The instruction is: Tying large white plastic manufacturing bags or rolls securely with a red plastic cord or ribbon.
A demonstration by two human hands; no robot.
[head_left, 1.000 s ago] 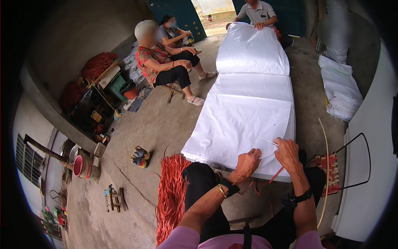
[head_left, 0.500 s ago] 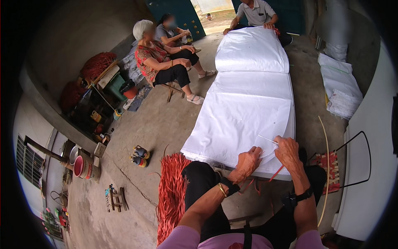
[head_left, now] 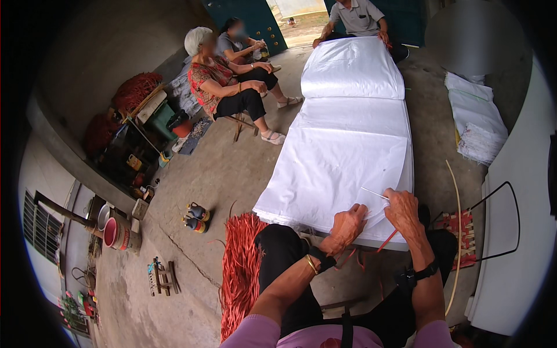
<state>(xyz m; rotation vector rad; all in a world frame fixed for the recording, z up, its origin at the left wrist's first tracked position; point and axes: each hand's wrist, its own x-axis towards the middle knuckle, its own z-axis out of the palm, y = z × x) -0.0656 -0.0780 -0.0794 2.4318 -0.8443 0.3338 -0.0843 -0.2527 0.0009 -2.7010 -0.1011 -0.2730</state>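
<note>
While the right hand (head_left: 403,210) grips a thin pale rod (head_left: 374,193) over the near right of the white sheeting (head_left: 348,156), the left hand (head_left: 347,225) curls at the near edge, its exact hold impossible to tell. Dark bottles (head_left: 199,211) with unreadable labels (head_left: 201,228) stand left on the concrete floor (head_left: 194,252).

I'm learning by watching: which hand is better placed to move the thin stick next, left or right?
Probably the right hand: its grip holds the thin stick, which points out over the white sheets. The left hand is at the sheets' near edge, apart from the stick.
</note>
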